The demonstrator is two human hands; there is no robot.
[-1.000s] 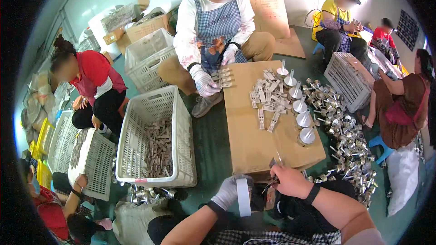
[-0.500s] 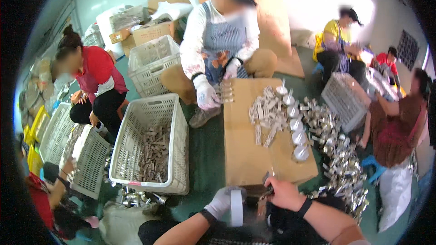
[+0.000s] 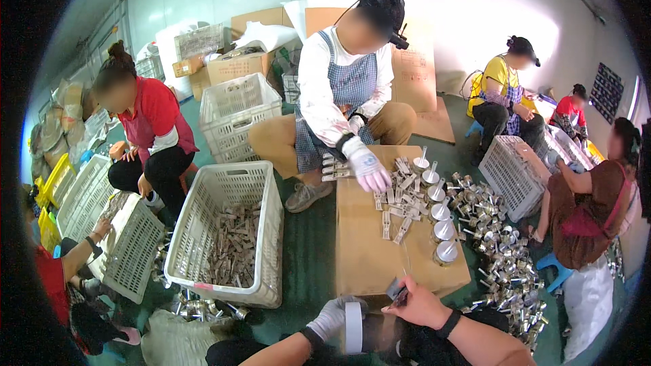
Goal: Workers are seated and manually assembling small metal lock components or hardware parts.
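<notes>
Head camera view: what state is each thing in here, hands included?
Left hand: gloved, holding a white roll
Right hand: bare, pinching a small dark piece
Large white crate: open-topped, partly filled
Cardboard box: top shut
Stemmed discs: lined up, stems upward
Metal heap: loose on the floor
White sack: tied or open, cannot tell

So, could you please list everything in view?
Cardboard boxes: several, brown, centre and back
Crates: several, mostly white, both sides
Flat pieces: many, grey, centre box, left crate
Stemmed discs: six, white, centre box
Metal fittings: many, silver, floor
Stools: at least two, blue, right
Sack: one, white, lower right
Co-workers: at least six, varied clothes, around
Roll: one, white, lower centre
Left hand: one, white-gloved, holding roll
Right hand: one, bare, lower centre, holding dark piece
</notes>
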